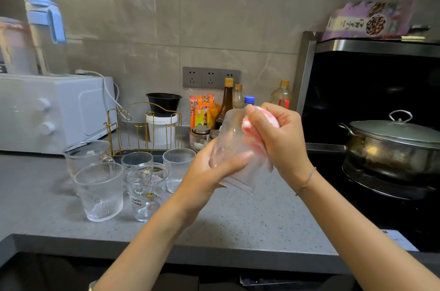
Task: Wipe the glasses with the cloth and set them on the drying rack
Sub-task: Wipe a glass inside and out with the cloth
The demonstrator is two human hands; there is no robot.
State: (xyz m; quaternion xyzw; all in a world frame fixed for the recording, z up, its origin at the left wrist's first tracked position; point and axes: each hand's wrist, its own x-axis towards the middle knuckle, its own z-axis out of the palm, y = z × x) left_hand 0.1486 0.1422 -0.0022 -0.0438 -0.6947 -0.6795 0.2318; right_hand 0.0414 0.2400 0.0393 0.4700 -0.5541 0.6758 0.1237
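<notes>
Currently, left to right. Waiting glasses (100,192): five, standing upright on the counter (238,219), just in front of the drying rack (142,133). Left hand (209,171): fingers curling round the held glass (232,138), low on its wall. Held glass: hovering above the counter, long axis near upright, leaning slightly, mouth seemingly facing down. Cloth (256,133): bunched, pressing on the glass's upper right side. Right hand (281,138): pinching the cloth. Advice: left grip staying firm, glass turning under the cloth.
</notes>
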